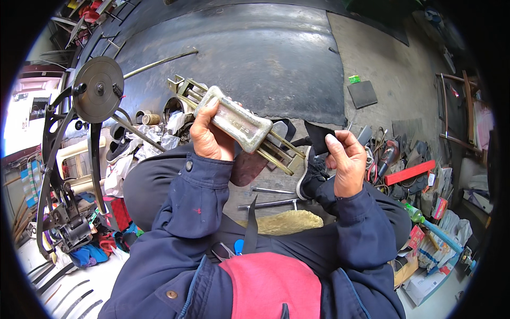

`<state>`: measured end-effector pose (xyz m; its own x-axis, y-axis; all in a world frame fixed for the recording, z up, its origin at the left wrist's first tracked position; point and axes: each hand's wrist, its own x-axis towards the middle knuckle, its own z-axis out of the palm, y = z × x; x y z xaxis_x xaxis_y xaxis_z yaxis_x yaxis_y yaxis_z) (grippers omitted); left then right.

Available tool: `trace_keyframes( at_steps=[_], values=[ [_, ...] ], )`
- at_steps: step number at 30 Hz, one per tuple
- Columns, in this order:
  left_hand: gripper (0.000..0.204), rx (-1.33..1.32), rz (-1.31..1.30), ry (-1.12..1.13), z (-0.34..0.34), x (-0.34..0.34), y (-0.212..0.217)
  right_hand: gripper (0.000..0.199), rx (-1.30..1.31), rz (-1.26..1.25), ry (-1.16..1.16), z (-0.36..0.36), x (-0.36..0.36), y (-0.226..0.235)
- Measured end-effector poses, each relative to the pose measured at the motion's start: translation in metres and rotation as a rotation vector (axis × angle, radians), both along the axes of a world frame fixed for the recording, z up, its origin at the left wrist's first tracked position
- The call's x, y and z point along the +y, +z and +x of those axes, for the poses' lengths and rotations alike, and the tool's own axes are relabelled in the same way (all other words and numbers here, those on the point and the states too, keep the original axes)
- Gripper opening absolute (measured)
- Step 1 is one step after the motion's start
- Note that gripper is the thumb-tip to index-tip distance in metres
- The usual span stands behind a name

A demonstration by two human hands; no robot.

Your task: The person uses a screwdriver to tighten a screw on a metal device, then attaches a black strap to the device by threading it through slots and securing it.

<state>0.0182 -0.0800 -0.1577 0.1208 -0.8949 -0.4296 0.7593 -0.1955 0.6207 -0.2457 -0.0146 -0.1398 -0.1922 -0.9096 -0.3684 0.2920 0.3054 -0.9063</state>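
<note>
My left hand (209, 133) is wrapped round a clamp-like metal tool (239, 121), its thumb on the worn, pale block at the middle. Brass-coloured rods and a screw stick out of both ends, and it is held tilted, its right end lower. My right hand (348, 164) pinches the edge of a flat black piece of sheet (317, 137) between thumb and fingers, just right of the tool. Below lies a black shoe (314, 175) with a pale sole. A metal rod with a crossbar (268, 203) and a yellowish slab (287, 222) rest in front of my lap.
On the left stands a black iron machine with a round wheel (99, 89). A large dark mat (239, 58) covers the floor ahead. A dark square plate (363, 94) lies beyond my right hand. Tools, a red bar (409, 173) and a green bottle (414, 212) crowd the right.
</note>
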Motion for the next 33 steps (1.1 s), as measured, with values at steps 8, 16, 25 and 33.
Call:
trace_keyframes(
  at_steps=[8,16,25,33],
  values=[
    [0.061,0.083,-0.043,-0.021,-0.006,0.001,-0.003,0.014,-0.02,-0.006,0.003,0.0,0.001,0.002],
    [0.062,0.129,-0.016,-0.067,-0.008,-0.003,-0.003,0.014,-0.04,-0.007,-0.009,-0.001,0.003,0.002],
    [0.045,0.053,0.078,-0.054,0.004,-0.009,-0.022,0.018,-0.014,-0.024,0.014,0.0,0.002,0.001],
    [0.024,0.059,0.043,0.074,-0.009,-0.006,-0.015,0.022,-0.114,-0.072,-0.021,0.006,-0.001,0.014]
  ],
)
